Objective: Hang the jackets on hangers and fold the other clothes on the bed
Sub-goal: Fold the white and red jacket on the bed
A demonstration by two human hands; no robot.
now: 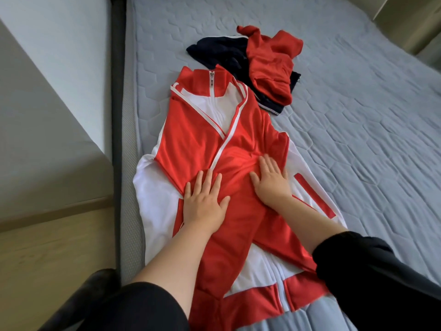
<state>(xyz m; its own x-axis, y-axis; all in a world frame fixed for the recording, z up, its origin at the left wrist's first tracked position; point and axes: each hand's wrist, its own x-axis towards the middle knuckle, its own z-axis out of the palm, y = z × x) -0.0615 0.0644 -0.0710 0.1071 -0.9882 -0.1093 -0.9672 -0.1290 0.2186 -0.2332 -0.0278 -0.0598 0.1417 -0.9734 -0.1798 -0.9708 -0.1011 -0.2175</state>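
A red and white zip jacket lies face up on the grey quilted mattress, collar pointing away from me, both red sleeves folded across its front. My left hand lies flat with fingers spread on the left sleeve near the middle of the jacket. My right hand presses flat on the crossed right sleeve beside it. Beyond the collar, a crumpled red garment sits on top of a dark navy garment with white trim.
The mattress edge and a dark bed frame rail run along the left, with a white wall and wooden floor beyond. A dark rounded object sits at the lower left. Bare mattress stretches to the right.
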